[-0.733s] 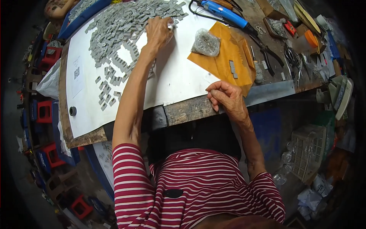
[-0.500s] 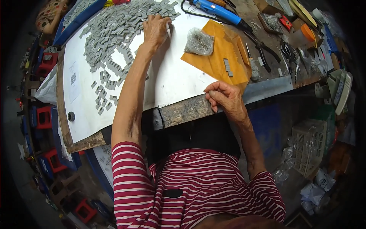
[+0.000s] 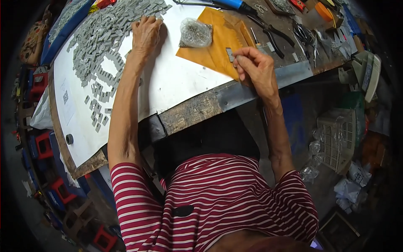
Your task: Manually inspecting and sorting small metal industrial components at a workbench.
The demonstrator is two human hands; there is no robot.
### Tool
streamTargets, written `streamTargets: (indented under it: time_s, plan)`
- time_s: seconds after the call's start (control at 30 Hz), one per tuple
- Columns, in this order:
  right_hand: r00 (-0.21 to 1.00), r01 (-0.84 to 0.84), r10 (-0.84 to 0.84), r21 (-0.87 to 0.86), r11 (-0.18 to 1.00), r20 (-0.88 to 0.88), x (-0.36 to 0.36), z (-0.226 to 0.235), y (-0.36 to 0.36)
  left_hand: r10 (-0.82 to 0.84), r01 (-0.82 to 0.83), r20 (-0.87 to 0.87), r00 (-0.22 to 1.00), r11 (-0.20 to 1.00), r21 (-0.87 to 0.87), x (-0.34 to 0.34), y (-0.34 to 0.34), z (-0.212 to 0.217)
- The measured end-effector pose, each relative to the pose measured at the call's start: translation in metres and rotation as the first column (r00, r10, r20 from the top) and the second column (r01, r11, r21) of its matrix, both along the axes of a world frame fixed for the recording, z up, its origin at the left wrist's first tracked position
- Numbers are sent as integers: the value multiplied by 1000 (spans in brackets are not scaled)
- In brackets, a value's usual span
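A broad pile of small flat grey rectangular pieces (image 3: pixel 100 38) spreads over the white sheet (image 3: pixel 168 75) at the far left. At the pile's right edge my left hand (image 3: pixel 145 35) rests palm down, fingers curled under; their tips are hidden. My right hand (image 3: pixel 257 69) is above the orange-brown envelope (image 3: pixel 216 56), thumb and forefinger pinched together. Just beyond that pinch lies a short row of grey pieces (image 3: pixel 229 53), partly covered by the fingers. Whatever sits in the pinch is too small to make out. A clear plastic packet of small metal parts (image 3: pixel 196 32) lies on the envelope.
Black-handled pliers (image 3: pixel 275 42) and a blue tool (image 3: pixel 228 3) lie at the back right. A blue tray (image 3: pixel 67 29) of grey pieces stands far left. The worn wooden table edge (image 3: pixel 191 105) runs in front of me. A small black ring (image 3: pixel 69 139) sits near the left corner.
My right hand has moved from the table's front edge out over the envelope, to the row of grey pieces. My left hand has shifted slightly nearer along the pile's edge. The whole view has shifted.
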State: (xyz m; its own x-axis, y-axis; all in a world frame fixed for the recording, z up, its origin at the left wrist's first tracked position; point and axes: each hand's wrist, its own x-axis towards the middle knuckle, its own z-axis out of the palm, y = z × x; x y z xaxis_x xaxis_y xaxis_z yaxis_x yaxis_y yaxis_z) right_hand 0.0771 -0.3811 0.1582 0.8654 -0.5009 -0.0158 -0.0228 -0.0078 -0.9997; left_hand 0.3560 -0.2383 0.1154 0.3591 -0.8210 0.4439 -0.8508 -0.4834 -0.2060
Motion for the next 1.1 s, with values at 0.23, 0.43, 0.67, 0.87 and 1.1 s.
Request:
streamTargets:
  time_s: [0.23,0.43,0.67,0.87,1.1]
  plan:
    - [993,121,-92,-703,701,79,24,-20,-23,-83,83,-17,996,997,-10,-18,9,4]
    - [1000,25,-12,-854,519,22,31,-27,-28,-120,117,-82,989,992,-44,-25,19,2]
    - [997,-4,73,-921,388,26,33,-31,-35,-21,-54,-438,899,986,-159,-25,10,7]
    - [992,-68,122,-968,241,-39,37,-29,-34,69,-156,-317,946,954,-256,-25,-6,3]
    - [984,-130,142,-974,184,-104,39,-24,-35,212,-289,-341,916,937,-194,-27,-14,4]
